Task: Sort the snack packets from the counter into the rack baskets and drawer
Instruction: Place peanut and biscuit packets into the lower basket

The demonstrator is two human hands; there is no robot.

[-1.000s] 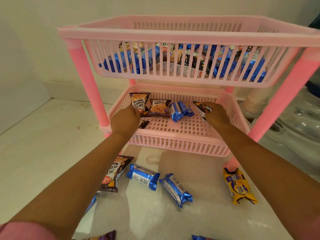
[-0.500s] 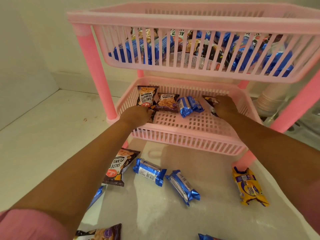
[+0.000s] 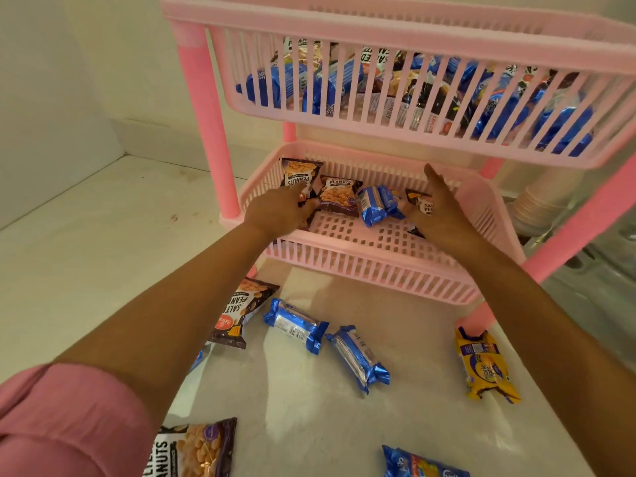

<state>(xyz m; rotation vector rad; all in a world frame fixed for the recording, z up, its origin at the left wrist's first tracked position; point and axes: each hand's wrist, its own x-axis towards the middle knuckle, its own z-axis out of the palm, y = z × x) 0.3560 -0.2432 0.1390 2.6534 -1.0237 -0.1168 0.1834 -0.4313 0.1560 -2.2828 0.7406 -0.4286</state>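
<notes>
A pink two-tier rack stands on the white counter. Its lower basket holds two peanut packets and two blue biscuit packets. Both of my hands reach into this basket. My left hand pinches the bottom edge of an upright salted peanuts packet at the back left. My right hand has its fingers spread, and its thumb lies beside another peanut packet on the basket floor. The upper basket is full of blue and dark packets.
Loose on the counter in front of the rack lie a peanut packet, two blue biscuit packets and a yellow packet. Near the bottom edge sit another peanut packet and a blue packet. A stack of paper cups is behind the rack's right side.
My right hand has spread its fingers off the packet it gripped. My left hand stays at the salted peanuts packet. The view has tilted down and to the left.
</notes>
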